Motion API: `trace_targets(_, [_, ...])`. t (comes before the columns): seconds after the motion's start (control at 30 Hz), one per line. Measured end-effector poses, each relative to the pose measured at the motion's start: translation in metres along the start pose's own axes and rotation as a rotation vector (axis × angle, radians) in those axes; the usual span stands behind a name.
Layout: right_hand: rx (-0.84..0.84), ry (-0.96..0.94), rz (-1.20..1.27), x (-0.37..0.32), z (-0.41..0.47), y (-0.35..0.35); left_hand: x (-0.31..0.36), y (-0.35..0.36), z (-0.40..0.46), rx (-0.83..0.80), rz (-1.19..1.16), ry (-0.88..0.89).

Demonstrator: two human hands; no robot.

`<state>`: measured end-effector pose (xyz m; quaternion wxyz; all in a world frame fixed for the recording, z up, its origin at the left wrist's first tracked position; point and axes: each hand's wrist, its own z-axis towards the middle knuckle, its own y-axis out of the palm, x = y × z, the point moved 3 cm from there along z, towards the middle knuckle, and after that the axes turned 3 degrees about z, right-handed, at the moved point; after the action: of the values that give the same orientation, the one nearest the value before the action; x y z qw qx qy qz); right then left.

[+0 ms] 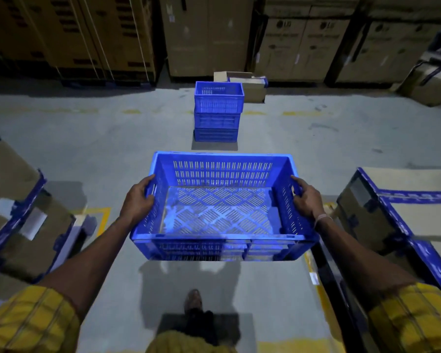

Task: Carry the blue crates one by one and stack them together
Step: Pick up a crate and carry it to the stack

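Gripping the short end walls of a blue crate (223, 207), the left hand (138, 198) and right hand (306, 200) curl their fingers around its slotted sides and hold it above the concrete floor (112, 138). "LG" logos mark the cardboard cartons (303, 42) along the far edge of the floor. The crate is empty, with a perforated lattice base. A crate stack (217, 112) stands ahead, near that far edge.

Yellow checked sleeves (31, 324), pale wristband (322, 217), brown shoe (193, 299)
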<state>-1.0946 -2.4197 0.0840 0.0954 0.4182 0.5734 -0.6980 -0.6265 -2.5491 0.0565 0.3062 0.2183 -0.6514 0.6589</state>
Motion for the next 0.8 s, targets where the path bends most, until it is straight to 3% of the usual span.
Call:
trace_targets(0.4, [0.091, 0.03, 0.034, -0.084, 0.264, 0.051, 0.026, -0.001, 0.312, -0.027, 0.062, 0.057])
trace_targets(0.8, [0.057, 0.028, 0.064, -0.097, 0.575, 0.089, 0.06, 0.084, 0.603, -0.013, 0.046, 0.018])
